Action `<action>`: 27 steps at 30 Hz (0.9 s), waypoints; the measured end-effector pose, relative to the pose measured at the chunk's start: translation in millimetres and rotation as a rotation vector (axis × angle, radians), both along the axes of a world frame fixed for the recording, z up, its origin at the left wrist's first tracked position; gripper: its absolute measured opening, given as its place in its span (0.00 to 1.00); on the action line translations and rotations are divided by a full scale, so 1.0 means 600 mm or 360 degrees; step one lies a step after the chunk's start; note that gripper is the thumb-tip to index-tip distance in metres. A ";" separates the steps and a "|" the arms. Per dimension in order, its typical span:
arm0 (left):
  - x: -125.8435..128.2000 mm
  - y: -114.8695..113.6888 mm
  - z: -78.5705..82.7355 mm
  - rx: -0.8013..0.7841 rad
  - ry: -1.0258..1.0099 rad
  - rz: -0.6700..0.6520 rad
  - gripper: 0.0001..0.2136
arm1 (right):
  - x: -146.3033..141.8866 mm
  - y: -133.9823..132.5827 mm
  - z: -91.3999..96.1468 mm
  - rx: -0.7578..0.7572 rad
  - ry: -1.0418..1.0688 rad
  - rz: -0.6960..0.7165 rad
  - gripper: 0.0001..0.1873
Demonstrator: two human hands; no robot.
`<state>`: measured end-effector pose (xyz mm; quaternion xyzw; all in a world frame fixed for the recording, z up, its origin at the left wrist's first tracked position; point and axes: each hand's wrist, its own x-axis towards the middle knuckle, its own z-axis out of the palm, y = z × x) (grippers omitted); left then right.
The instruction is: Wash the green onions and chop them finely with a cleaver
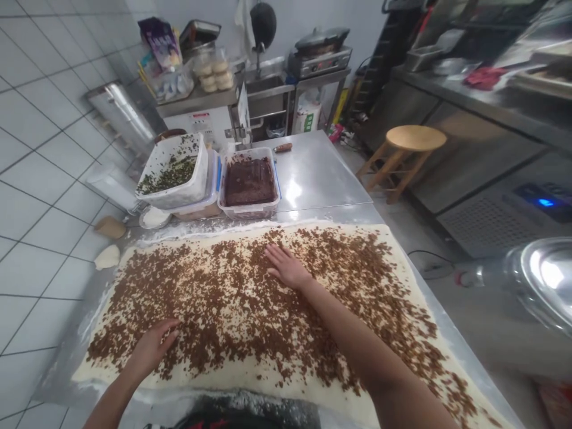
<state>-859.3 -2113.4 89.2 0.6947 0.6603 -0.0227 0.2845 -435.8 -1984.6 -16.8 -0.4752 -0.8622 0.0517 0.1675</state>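
Observation:
A wide sheet of dough [241, 369] lies flat across the metal table, strewn with brown crumbly bits [201, 286]. My right hand [288, 268] rests flat on the bits near the far middle of the sheet, fingers stretched out. Closer to me on the left, my left hand [154, 344] is low over the dough, thumb and fingers apart, with nothing seen in it. Whether it touches the bits I cannot tell. Beyond the dough stand a clear tub of dark brown filling [250, 182] and a white tub with chopped green leaves [172, 170].
A small bowl of white powder [154, 217] and a dough piece [107, 257] sit by the tiled wall. A wooden-handled tool [283, 148] lies behind the tubs. To the right are a wooden stool [415, 138] and a shiny round metal lid [547, 280].

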 end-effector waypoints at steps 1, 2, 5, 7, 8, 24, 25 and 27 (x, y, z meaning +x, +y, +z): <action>-0.003 0.000 -0.001 -0.0014 -0.0006 0.0011 0.19 | 0.014 0.014 -0.004 0.0003 0.0000 -0.0086 0.32; -0.006 0.001 -0.003 -0.0025 -0.0012 0.0018 0.19 | 0.023 0.024 -0.008 0.0010 -0.0001 -0.0161 0.32; -0.014 -0.001 -0.008 0.0000 -0.0023 0.0036 0.19 | 0.012 0.038 -0.023 0.0030 0.0008 -0.0351 0.34; -0.016 -0.003 -0.008 0.0031 -0.0044 0.0029 0.19 | -0.035 0.040 -0.029 0.0025 0.0031 -0.0440 0.36; -0.015 -0.004 -0.007 0.0038 -0.0057 0.0022 0.19 | -0.069 0.039 -0.030 0.0013 0.0041 -0.0460 0.37; -0.185 -0.016 -0.013 0.0113 -0.0092 -0.0045 0.18 | -0.414 0.069 -0.015 -0.0131 0.0151 -0.0552 0.39; -0.199 -0.015 -0.015 0.0099 -0.0093 -0.0045 0.18 | -0.427 0.076 -0.012 -0.0168 0.0140 -0.0583 0.39; -0.223 -0.013 -0.018 0.0082 -0.0094 -0.0042 0.17 | -0.476 0.070 -0.003 -0.0220 0.0113 -0.0522 0.40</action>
